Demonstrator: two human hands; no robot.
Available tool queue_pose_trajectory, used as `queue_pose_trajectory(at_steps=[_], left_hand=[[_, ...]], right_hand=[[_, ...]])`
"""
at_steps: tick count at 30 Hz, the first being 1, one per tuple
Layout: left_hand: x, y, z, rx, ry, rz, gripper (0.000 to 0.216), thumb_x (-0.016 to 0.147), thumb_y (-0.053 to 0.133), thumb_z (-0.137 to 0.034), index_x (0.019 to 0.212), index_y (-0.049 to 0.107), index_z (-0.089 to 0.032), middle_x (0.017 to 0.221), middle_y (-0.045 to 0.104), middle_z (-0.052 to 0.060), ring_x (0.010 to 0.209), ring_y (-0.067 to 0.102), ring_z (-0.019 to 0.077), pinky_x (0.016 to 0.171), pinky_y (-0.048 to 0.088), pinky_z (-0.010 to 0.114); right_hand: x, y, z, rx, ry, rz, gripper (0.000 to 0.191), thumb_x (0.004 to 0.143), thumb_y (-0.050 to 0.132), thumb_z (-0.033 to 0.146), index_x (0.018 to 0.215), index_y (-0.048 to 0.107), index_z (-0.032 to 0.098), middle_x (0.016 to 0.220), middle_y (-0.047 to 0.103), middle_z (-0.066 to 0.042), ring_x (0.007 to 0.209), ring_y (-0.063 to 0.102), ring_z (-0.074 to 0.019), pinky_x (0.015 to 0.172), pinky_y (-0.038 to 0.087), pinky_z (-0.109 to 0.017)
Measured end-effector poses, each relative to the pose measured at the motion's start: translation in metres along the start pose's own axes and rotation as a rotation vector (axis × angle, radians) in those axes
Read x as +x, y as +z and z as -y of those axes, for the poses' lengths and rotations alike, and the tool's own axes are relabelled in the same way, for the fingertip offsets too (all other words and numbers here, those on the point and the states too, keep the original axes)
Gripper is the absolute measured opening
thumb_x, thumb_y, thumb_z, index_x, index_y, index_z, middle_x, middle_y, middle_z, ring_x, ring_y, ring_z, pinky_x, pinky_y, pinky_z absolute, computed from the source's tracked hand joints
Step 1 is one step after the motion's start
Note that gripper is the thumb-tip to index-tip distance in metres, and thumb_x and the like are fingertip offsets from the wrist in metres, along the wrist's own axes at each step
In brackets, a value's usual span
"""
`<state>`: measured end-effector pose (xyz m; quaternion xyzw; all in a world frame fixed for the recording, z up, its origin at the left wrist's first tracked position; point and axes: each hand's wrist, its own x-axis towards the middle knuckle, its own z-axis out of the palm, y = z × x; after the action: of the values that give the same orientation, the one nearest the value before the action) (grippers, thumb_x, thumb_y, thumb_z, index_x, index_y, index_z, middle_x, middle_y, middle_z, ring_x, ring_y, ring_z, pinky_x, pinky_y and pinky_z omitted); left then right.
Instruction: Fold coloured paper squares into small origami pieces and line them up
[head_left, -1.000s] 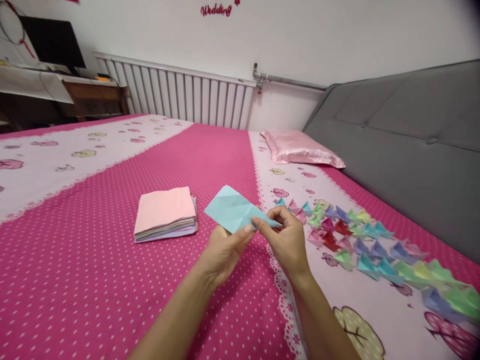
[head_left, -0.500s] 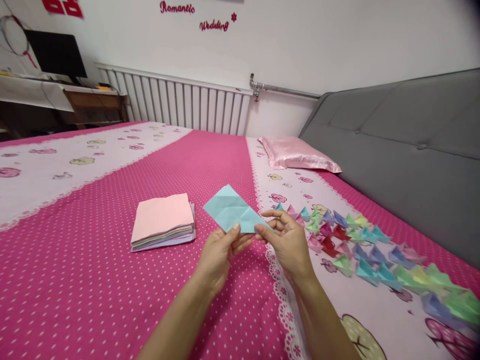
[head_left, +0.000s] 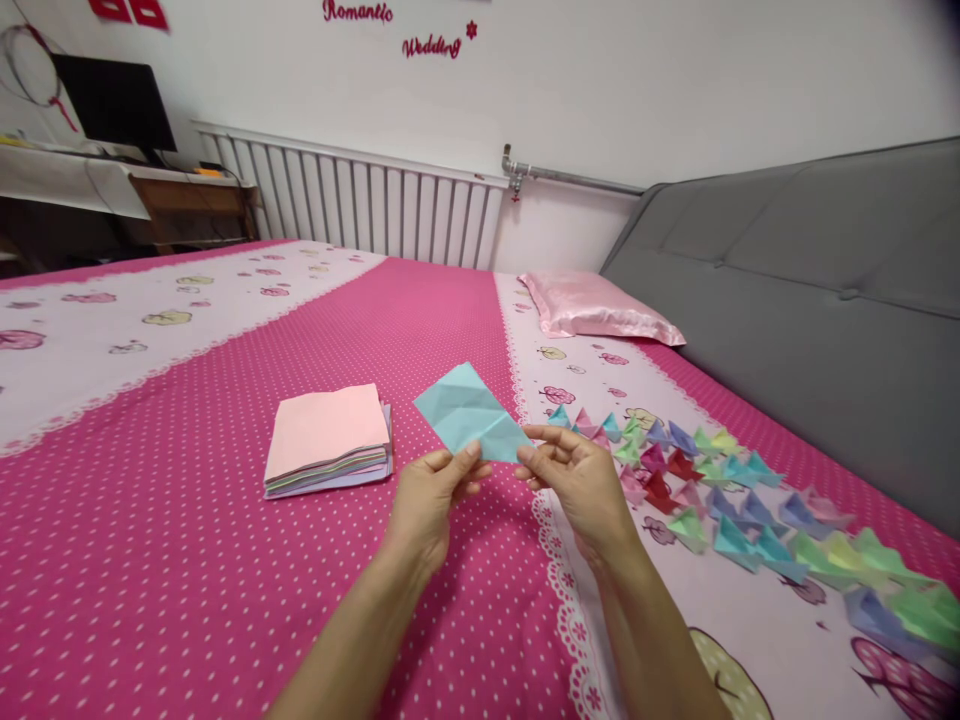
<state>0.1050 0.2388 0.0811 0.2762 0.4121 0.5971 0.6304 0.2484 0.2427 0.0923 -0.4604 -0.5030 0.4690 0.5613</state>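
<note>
A light blue sheet of folding paper (head_left: 471,408), partly folded and marked with creases, is held up over the bed in front of me. My left hand (head_left: 435,500) pinches its lower edge between thumb and fingers. At the lower right corner my right hand (head_left: 581,485) grips the paper the same way, thumb on top. The fingers behind the paper are partly hidden. To the left lies a stack of coloured paper (head_left: 328,437) with a pink sheet on top.
Rows of small folded paper boats (head_left: 739,505) in several colours cover the bed on the right. A pink pillow (head_left: 600,305) rests by the grey headboard (head_left: 817,260). Beyond the bed stand a white radiator (head_left: 360,200) and a desk with a monitor (head_left: 116,103).
The blue paper has turned slightly and shifted a little to the right, and its lower edge looks shorter. Both hands keep their pinch, with small finger shifts. The view has moved slightly.
</note>
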Motion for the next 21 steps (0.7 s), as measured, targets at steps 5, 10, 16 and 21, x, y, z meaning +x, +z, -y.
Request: queue_pose_trajectory(at_steps=[5, 10, 16, 21], left_hand=[[0.0007, -0.0027, -0.0009, 0.105, 0.047, 0.051, 0.02, 0.064, 0.071, -0.03, 0.066, 0.067, -0.01, 0.062, 0.068, 0.006, 0.058, 0.061, 0.0099, 0.057, 0.046, 0.018], [0.0002, -0.0045, 0.0, 0.255, 0.078, 0.113, 0.022, 0.067, 0.069, -0.032, 0.07, 0.068, -0.01, 0.067, 0.07, 0.008, 0.059, 0.061, 0.0122, 0.06, 0.046, 0.021], [-0.0027, -0.0029, -0.0016, 0.433, 0.047, 0.208, 0.023, 0.067, 0.067, -0.034, 0.064, 0.069, -0.011, 0.062, 0.069, 0.008, 0.054, 0.058, 0.0119, 0.057, 0.044, 0.021], [-0.0048, -0.001, -0.0035, 0.43, 0.074, 0.12, 0.024, 0.059, 0.073, -0.035, 0.055, 0.065, -0.012, 0.052, 0.064, 0.004, 0.047, 0.053, 0.0101, 0.051, 0.04, 0.021]], right_hand=[[0.0004, -0.0029, 0.0012, -0.011, 0.003, -0.007, 0.035, 0.063, 0.072, 0.032, 0.092, 0.063, 0.015, 0.056, 0.06, 0.003, 0.057, 0.062, -0.0125, 0.057, 0.047, -0.023], [0.0009, -0.0071, 0.0012, -0.047, 0.033, 0.105, 0.036, 0.064, 0.071, 0.035, 0.093, 0.064, 0.016, 0.079, 0.068, -0.005, 0.075, 0.064, -0.0178, 0.071, 0.048, -0.031], [0.0012, -0.0087, -0.0008, -0.084, 0.021, 0.138, 0.025, 0.063, 0.071, 0.038, 0.073, 0.065, 0.016, 0.07, 0.066, -0.004, 0.065, 0.061, -0.0166, 0.063, 0.047, -0.029], [0.0005, -0.0087, 0.001, -0.082, 0.094, 0.105, 0.03, 0.055, 0.075, 0.041, 0.063, 0.061, 0.015, 0.057, 0.061, -0.001, 0.051, 0.054, -0.0129, 0.051, 0.042, -0.025]])
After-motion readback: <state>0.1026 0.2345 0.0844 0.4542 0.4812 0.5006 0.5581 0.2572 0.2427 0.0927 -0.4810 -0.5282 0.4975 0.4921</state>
